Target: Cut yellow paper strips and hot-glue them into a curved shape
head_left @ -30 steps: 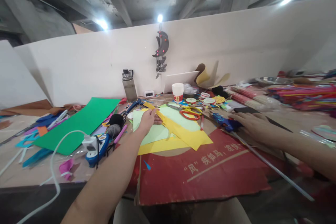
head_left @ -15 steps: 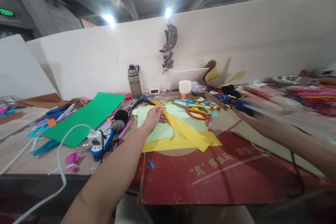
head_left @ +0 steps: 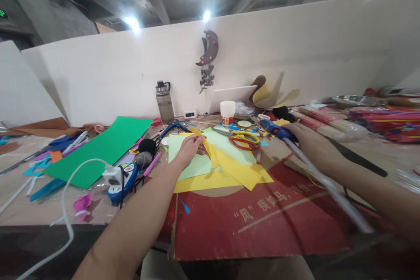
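Observation:
My left hand (head_left: 193, 146) pinches a folded yellow paper strip (head_left: 211, 151) near its upper end. Beneath lie light green paper sheets (head_left: 183, 167) and a larger yellow sheet (head_left: 193, 183). My right hand (head_left: 305, 140) is wrapped round a blue hot glue gun (head_left: 277, 130), whose nozzle points left toward the papers without touching them. A long translucent glue stick (head_left: 331, 192) trails from its back, smeared by motion. Between the hands, scissors (head_left: 244, 140) with yellow and red handles rest on the green paper.
A red printed cardboard (head_left: 256, 232) covers the near table. Left are a green sheet (head_left: 98, 153), a blue power strip (head_left: 122, 188) with a white cable and yarn balls (head_left: 147, 146). Behind stand a paper cup (head_left: 227, 111) and a bottle (head_left: 164, 104). Bundled sticks (head_left: 320, 122) lie right.
My right hand has brought the glue gun leftward, closer to the papers. The left hand keeps its pinch on the yellow strip. The whole view has shifted slightly.

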Demonstrator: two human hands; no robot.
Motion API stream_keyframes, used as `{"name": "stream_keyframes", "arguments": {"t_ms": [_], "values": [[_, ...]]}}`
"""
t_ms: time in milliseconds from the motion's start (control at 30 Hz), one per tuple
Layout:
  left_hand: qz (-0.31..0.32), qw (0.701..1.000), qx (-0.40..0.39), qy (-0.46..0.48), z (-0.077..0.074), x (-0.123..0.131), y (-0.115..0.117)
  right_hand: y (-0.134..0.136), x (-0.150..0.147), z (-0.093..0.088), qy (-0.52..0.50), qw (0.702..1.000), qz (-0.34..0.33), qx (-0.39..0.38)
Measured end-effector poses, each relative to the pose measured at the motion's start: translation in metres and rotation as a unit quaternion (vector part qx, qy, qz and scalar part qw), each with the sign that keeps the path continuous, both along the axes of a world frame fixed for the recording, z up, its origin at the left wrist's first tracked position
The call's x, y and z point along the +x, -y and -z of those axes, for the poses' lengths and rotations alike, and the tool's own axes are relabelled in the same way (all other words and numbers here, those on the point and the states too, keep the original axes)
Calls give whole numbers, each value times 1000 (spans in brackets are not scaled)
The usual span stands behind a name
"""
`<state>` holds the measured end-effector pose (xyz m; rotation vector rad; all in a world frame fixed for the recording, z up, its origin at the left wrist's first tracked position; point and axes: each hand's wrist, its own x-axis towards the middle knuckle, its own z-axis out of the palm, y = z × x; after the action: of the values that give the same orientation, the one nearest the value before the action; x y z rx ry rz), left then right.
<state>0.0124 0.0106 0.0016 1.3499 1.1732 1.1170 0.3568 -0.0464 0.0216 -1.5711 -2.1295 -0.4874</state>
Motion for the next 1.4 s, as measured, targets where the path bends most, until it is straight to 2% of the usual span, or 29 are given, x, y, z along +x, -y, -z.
{"name": "stream_keyframes", "arguments": {"t_ms": [167, 300, 400, 467, 567, 700, 800, 933, 1033, 1133, 1300, 1400], "values": [[8, 1000, -1, 5, 2, 0, -1, 19, 11, -11, 98, 995, -15, 2], [-9, 997, 43, -58, 6, -3, -6, 40, 20, -22, 109, 994, 8, -16], [-20, 991, 78, -102, 7, -7, -7, 45, 19, -20, 90, 996, 16, 1], [-7, 993, 76, -86, 5, -10, -6, 41, 13, -16, 67, 997, -9, 21], [45, 994, 85, -47, -3, -10, 0, 26, -3, -11, 43, 997, -57, 40], [62, 986, 150, -43, -17, -9, 9, 5, -41, -13, 26, 992, -116, 42], [75, 977, 193, -47, -21, -10, 10, -9, -70, -14, 45, 989, -140, 15], [96, 977, 181, -66, -14, -11, 3, -26, -95, -5, 63, 987, -150, -3], [96, 983, 142, -62, -6, -9, -4, -34, -100, 4, 52, 985, -167, -7], [83, 982, 140, -92, 0, -6, -11, -40, -98, 14, 32, 983, -180, -23], [79, 969, 156, -173, 10, -2, -20, -51, -96, 28, -54, 977, -199, -60], [102, 968, 132, -185, 12, 0, -21, -55, -97, 27, -145, 968, -187, -79]]}}
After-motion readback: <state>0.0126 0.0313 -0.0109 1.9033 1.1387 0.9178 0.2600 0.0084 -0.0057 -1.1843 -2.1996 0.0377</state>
